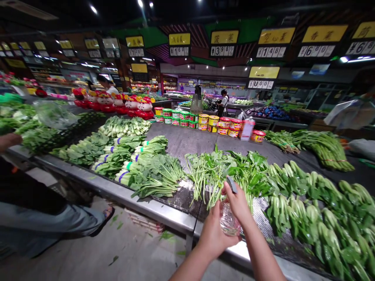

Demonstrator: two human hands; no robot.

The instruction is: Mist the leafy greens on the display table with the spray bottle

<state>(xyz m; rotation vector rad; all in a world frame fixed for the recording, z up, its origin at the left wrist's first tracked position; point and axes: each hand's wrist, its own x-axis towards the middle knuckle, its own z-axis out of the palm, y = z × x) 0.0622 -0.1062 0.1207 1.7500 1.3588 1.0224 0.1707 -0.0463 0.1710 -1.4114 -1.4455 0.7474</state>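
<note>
Over the front edge of the vegetable stand, both my hands are on a clear spray bottle with a grey head. My left hand is wrapped around the ribbed lower body. Higher up, my right hand closes around the neck, just under the grey head; its fingertips are partly hidden. Loose leafy greens lie right behind the bottle. Bunches of bok choy fill the stand to the right, and leafy bunches with purple and green bands lie to the left.
A metal rail runs along the stand's front. Stacked tubs, red figurines and another spray bottle line the back. Price signs hang overhead. Another person's leg is close at left, above leaf scraps on the floor.
</note>
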